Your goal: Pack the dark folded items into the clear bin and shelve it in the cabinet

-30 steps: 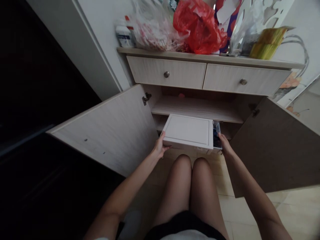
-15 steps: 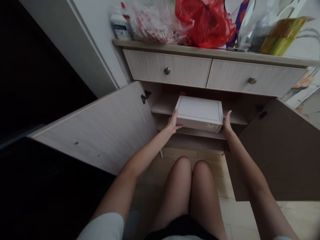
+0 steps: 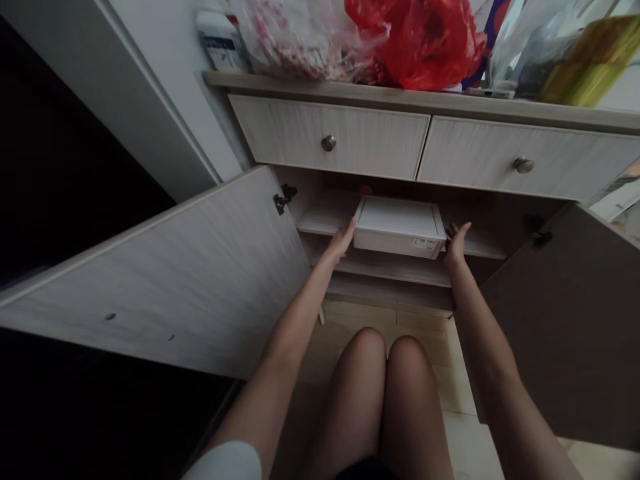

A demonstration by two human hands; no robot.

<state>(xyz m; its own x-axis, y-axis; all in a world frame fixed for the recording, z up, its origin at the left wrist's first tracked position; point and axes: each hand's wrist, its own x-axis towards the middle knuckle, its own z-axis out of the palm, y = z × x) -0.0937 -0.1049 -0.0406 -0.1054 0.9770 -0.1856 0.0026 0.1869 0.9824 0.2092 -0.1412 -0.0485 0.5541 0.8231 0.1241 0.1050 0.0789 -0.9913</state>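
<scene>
A white lidded box with a small label at its front right corner sits at the upper shelf of the cabinet, its front part jutting past the shelf edge. My left hand presses against the box's left side, fingers along it. On the opposite side my right hand holds the box's right end, thumb pointing up and its fingertips partly hidden. The box looks level between both palms.
The left cabinet door and right door stand swung outward beside my arms. Two knobbed drawers lie above the shelf. On the cabinet top are a red plastic bag, a clear bag and a white bottle.
The box has moved farther into the cabinet, with both hands following at its sides. My view has shifted closer to the cabinet.
</scene>
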